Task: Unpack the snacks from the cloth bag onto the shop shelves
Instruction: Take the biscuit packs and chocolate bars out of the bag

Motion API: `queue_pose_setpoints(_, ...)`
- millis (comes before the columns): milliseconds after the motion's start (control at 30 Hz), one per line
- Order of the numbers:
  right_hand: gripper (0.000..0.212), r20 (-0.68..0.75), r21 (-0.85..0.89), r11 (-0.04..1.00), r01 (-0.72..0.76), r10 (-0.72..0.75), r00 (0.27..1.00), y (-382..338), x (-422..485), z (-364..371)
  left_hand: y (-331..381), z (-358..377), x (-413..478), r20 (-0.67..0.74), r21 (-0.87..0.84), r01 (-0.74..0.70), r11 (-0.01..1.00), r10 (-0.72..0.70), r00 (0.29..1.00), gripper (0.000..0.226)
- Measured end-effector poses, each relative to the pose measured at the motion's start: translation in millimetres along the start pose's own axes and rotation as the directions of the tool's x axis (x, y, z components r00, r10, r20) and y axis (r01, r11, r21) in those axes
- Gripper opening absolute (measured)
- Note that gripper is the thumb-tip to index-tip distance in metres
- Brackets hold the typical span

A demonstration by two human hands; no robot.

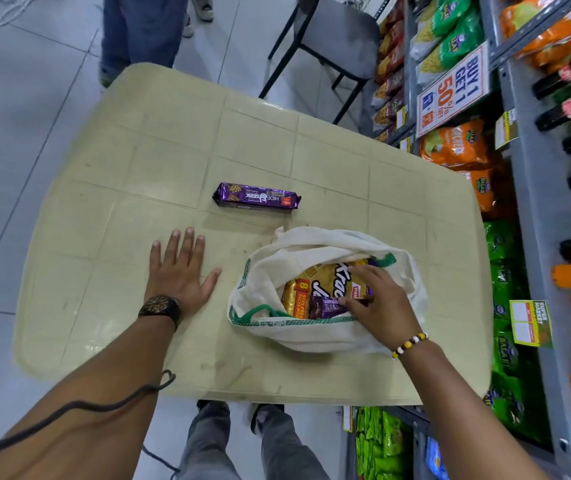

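A white cloth bag (311, 336) with green trim lies open on the beige plastic table (159, 174). Inside it I see a gold cracker pack (308, 289) and a small purple biscuit pack (325, 306). My right hand (377, 299) reaches into the bag, its fingers closing around the purple pack. My left hand (180, 271) rests flat on the table to the left of the bag, fingers spread, a dark watch on the wrist. A second purple biscuit pack (256, 199) lies on the table beyond the bag.
Shop shelves (533, 188) along the right hold orange and green snack bags and dark bottles, with a promotion sign (453, 88). A black chair (336, 36) stands past the table's far corner. Another person's legs (142, 29) are beyond the table.
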State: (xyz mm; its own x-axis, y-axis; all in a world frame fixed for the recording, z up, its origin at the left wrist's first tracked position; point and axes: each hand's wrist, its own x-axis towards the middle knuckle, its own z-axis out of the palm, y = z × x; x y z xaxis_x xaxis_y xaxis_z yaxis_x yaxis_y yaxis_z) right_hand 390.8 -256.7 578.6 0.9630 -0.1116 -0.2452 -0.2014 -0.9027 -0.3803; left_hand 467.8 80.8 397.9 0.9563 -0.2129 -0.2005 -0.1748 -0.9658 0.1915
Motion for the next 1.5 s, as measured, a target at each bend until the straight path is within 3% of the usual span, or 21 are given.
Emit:
queue_pose_setpoints(100, 0.066, 0.038, 0.017, 1.000, -0.020, 0.020, 0.999, 9, -12, -5, 0, 0, -1, -0.004, 0.007, 0.005, 1.000, -0.005, 1.000, 0.078)
queue_pose_setpoints(233, 0.070, 0.195, -0.136, 0.990, 0.042, -0.015, 0.981, 15, -22, -5, 0, 0, -1, -0.014, 0.012, 0.007, 1.000, -0.006, 1.000, 0.078)
queue_pose_setpoints(300, 0.065, 0.207, -0.183, 0.980, 0.078, -0.039, 0.978, 15, -24, 1, 0, 1, -1, -0.016, 0.018, 0.009, 1.000, -0.009, 1.000, 0.078)
queue_pose_setpoints(433, 0.049, 0.143, -0.225, 0.964, 0.139, -0.108, 0.984, 14, -22, 5, 0, 1, -1, -0.014, 0.016, 0.014, 1.000, -0.014, 1.000, 0.078)
queue_pose_setpoints(533, 0.049, 0.067, -0.148, 0.984, 0.104, -0.095, 0.993, 6, -19, -4, 0, 1, 0, -0.016, 0.012, 0.013, 1.000, -0.013, 1.000, 0.078)
queue_pose_setpoints(633, 0.048, -0.092, -0.087, 0.989, 0.123, -0.131, 0.987, -15, -11, -22, 0, 1, 0, -0.015, 0.007, 0.012, 1.000, -0.012, 1.000, 0.078)
queue_pose_setpoints(733, 0.047, -0.219, -0.134, 0.964, 0.228, -0.253, 0.942, -40, 11, -38, 0, 1, 0, -0.011, 0.004, 0.008, 1.000, -0.008, 1.000, 0.078)
queue_pose_setpoints(1033, 0.046, -0.145, -0.270, 0.886, 0.378, -0.426, 0.893, -95, 155, -26, -2, 0, 1, 0.001, -0.004, -0.004, 1.000, 0.004, 1.000, 0.079)
queue_pose_setpoints(1233, 0.045, -0.152, -0.274, 0.940, 0.204, -0.252, 0.956, -88, 224, -17, -1, -1, 1, -0.003, -0.018, -0.007, 1.000, 0.007, 1.000, 0.078)
queue_pose_setpoints(1367, 0.033, -0.120, -0.329, 0.944, 0.009, -0.051, 0.992, -48, 249, -23, -2, 0, 2, -0.008, -0.032, -0.015, 0.999, 0.014, 1.000, 0.078)
queue_pose_setpoints(1500, 0.028, -0.135, -0.320, 0.933, -0.166, 0.128, 0.982, 9, 251, -35, -2, 2, 3, -0.013, -0.022, -0.016, 1.000, 0.016, 1.000, 0.078)
